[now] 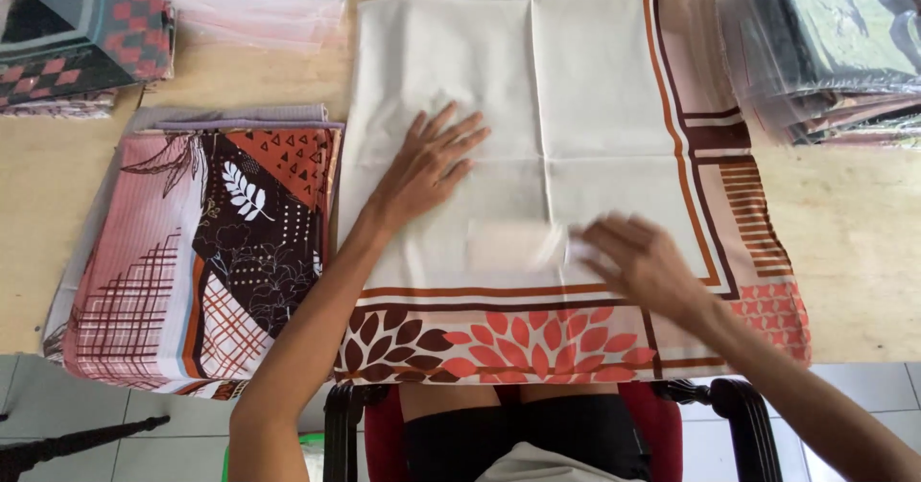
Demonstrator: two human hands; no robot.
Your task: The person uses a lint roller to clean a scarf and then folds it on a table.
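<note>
Left hand [429, 167] is lying flat, fingers spread, palm pressing down on the cream middle of a folded scarf [595, 108] and gripping nothing. Right hand [641, 259] is blurring a little, fingers loosely curled over a small pale card [510, 245] resting on the same cloth; whether it is pinching the card I cannot tell. That scarf is covering the middle of the wooden desk [854, 223], its brown and orange leaf border hanging at the near edge. Just beside it, toward the left edge, a stack of patterned scarves [206, 252] is sitting. Bagged scarves [825, 41] are piling up at the far right corner.
</note>
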